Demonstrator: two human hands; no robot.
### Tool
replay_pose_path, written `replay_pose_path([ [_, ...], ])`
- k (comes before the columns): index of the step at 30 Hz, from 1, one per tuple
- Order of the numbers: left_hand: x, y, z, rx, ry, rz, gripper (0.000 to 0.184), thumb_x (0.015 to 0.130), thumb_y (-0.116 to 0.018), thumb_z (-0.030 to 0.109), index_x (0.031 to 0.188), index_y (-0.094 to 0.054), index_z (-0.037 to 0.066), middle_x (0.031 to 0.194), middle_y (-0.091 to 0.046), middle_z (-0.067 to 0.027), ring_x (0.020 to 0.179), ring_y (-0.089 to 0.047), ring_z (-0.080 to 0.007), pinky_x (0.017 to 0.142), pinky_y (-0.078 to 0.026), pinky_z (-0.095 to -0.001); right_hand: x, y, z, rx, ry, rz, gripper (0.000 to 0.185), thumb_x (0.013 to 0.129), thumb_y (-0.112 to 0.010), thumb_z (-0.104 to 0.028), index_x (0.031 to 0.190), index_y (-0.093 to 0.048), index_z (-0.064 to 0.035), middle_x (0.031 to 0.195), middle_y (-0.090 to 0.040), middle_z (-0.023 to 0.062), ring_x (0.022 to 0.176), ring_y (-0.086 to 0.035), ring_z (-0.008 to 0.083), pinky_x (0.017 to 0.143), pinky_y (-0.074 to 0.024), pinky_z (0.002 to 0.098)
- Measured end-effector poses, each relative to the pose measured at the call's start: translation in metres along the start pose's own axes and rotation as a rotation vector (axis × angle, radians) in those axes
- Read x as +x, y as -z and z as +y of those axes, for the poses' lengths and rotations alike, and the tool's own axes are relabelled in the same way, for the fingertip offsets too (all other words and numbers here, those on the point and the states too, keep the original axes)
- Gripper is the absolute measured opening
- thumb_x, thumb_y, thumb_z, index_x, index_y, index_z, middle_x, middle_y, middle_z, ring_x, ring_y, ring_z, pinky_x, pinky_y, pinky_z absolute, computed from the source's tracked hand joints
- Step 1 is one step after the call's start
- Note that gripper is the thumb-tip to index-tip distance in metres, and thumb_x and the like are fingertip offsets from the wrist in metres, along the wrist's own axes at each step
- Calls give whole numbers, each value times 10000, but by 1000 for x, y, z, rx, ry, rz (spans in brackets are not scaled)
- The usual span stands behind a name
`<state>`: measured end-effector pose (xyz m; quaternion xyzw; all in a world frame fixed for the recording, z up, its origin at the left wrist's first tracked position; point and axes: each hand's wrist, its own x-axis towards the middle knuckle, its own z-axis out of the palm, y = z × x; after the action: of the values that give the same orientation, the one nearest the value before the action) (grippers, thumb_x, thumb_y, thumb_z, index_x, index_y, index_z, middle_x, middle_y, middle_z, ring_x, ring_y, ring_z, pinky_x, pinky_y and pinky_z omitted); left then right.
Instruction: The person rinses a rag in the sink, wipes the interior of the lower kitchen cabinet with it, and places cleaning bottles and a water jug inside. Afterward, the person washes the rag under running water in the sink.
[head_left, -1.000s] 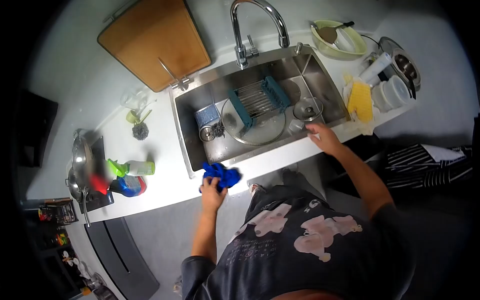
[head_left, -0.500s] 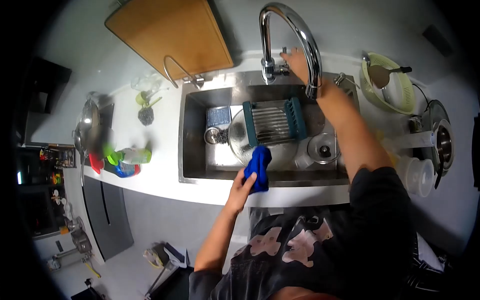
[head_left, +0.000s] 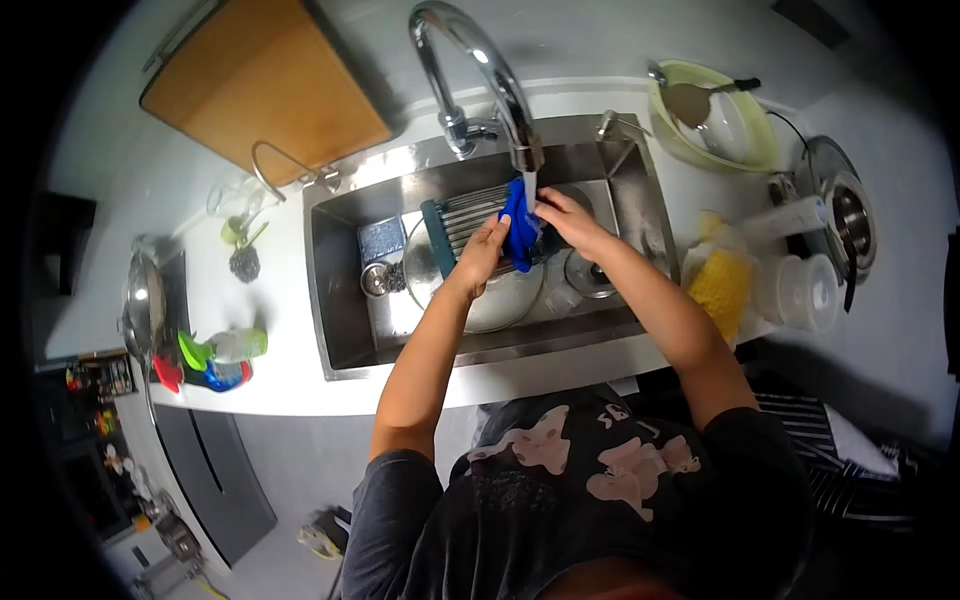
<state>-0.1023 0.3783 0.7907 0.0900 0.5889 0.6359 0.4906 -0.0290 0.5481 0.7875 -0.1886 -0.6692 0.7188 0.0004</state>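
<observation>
A bunched blue cloth (head_left: 519, 232) is under the spout of the chrome faucet (head_left: 515, 110), over the sink. Water (head_left: 531, 188) runs from the spout onto the cloth. My left hand (head_left: 484, 256) grips the cloth's left side, thumb on top. My right hand (head_left: 572, 224) has its fingers bent in at the cloth's right edge, beside the stream. Below both hands, a dish rack with teal ends (head_left: 435, 235) and metal bars sits in the sink, partly hidden by the cloth and hands. A round glass lid (head_left: 490, 310) lies beneath the rack.
The steel sink (head_left: 320, 290) also holds a blue scouring pad (head_left: 381, 240), a drain strainer (head_left: 376, 280) and a clear round lid (head_left: 590, 277). A cutting board (head_left: 265, 90) leans behind. Right: a green basin (head_left: 670, 140) and plastic containers (head_left: 805, 290). Left: spray bottles (head_left: 235, 345).
My right hand has left the faucet handle and come to the cloth. My left hand has carried the cloth from the sink's front edge to under the spout. Water now flows.
</observation>
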Motion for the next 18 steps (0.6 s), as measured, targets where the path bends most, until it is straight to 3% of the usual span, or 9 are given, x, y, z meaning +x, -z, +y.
replay_pose_path([
  [3, 6, -8, 2, 123, 87, -1, 478, 919, -411, 427, 1304, -383, 147, 1156, -524, -18, 1095, -466, -166, 943, -366, -415, -2, -3, -3, -59, 115, 126, 300, 838, -587, -256, 1004, -533, -13, 921, -605, 100, 848, -561, 185, 777, -429, 297],
  [5, -5, -25, 6, 22, 38, 200, 459, 928, -377, 428, 1310, -387, 174, 1157, -525, 1, 1100, -447, -169, 960, -320, -449, -6, -5, -3, -256, 147, 200, 289, 821, -602, -238, 996, -526, -22, 909, -610, 115, 827, -576, 220, 761, -439, 316],
  [7, -1, -27, 0, -64, -31, 234, 426, 936, -395, 372, 1284, -428, 129, 1129, -536, -8, 1028, -469, -140, 907, -363, -365, -12, -13, -9, -450, 175, 267, 282, 804, -617, -221, 988, -519, -31, 897, -615, 129, 806, -591, 256, 745, -449, 336],
  [9, 1, -25, -3, 64, -175, 102, 383, 935, -430, 314, 1225, -489, 70, 1073, -556, -19, 947, -476, -101, 837, -382, -272, -19, -21, -12, -494, 320, 350, 193, 799, -615, -142, 918, -509, -32, 772, -594, 72, 717, -563, 161, 656, -446, 314],
  [10, 3, -24, -3, 133, -281, 183, 278, 928, -460, 235, 1088, -575, 39, 906, -604, -25, 793, -519, -90, 756, -403, -216, -19, -22, -11, -503, 362, 366, 209, 798, -618, -150, 925, -508, -25, 776, -598, 56, 728, -569, 166, 673, -450, 304],
  [13, 6, -20, -1, 298, -473, 247, 256, 916, -483, 219, 1003, -604, 11, 821, -622, -36, 731, -531, -87, 702, -423, -230, -21, -18, -12, -387, 452, 366, 272, 795, -628, -170, 987, -513, -16, 840, -602, 66, 796, -572, 178, 715, -451, 297],
  [15, 12, -17, 3, 336, -570, 297, 230, 890, -523, 191, 967, -611, -7, 771, -635, -56, 689, -545, -84, 662, -435, -237, -29, -10, -21, -362, 368, 313, 309, 802, -630, -198, 1036, -545, -14, 944, -590, 86, 889, -556, 187, 759, -442, 287],
  [17, 11, -16, 10, 347, -550, 242, 217, 869, -552, 177, 960, -617, -8, 765, -644, -70, 683, -560, -88, 652, -443, -239, -35, -1, -36, -585, 6, 88, 303, 814, -625, -218, 1052, -587, -33, 988, -590, 97, 902, -550, 158, 764, -438, 270],
  [18, 7, -17, 16, 394, -549, 249, 201, 854, -573, 166, 946, -624, -6, 738, -643, -66, 660, -565, -91, 638, -448, -240, -36, -3, -33, -855, 198, 243, 275, 827, -614, -224, 1027, -614, -35, 952, -617, 70, 843, -557, 107, 742, -447, 257],
])
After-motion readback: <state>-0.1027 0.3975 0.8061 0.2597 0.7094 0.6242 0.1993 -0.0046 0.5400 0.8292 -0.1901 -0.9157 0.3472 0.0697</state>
